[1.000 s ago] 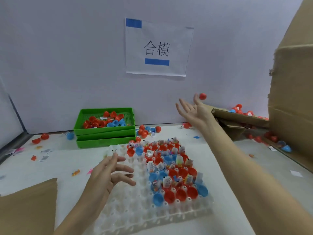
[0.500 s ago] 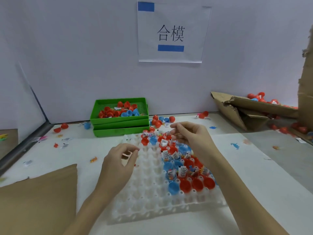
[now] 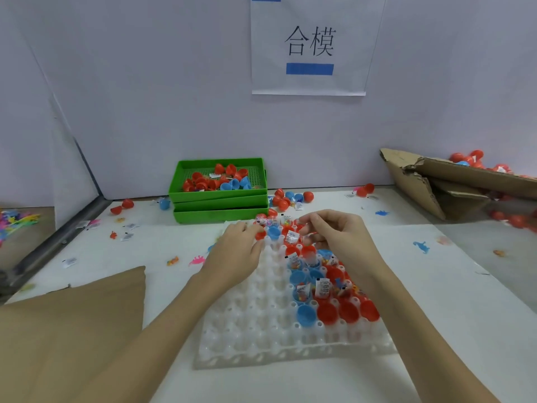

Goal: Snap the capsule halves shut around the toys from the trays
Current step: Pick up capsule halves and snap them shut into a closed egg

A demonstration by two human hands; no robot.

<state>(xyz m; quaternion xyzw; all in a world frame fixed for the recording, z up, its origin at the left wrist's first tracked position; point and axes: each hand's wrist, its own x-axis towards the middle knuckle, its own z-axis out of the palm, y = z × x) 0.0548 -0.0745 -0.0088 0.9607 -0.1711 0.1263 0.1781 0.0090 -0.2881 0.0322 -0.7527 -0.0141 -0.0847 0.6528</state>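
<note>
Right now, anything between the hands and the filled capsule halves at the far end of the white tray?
Nothing visible. The left hand and right hand are both already over the far rows of the white tray, fingertips down among the capsule halves. No object lies between them; exact finger contact is blurred.

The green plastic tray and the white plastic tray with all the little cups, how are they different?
The green plastic tray has one open compartment, holding loose red and blue capsule halves; the white plastic tray is split into many small cups, each holding at most one capsule half. The green tray sits on top of other green trays by the wall; the white tray lies flat under both hands. Both hold red and blue halves.
</note>
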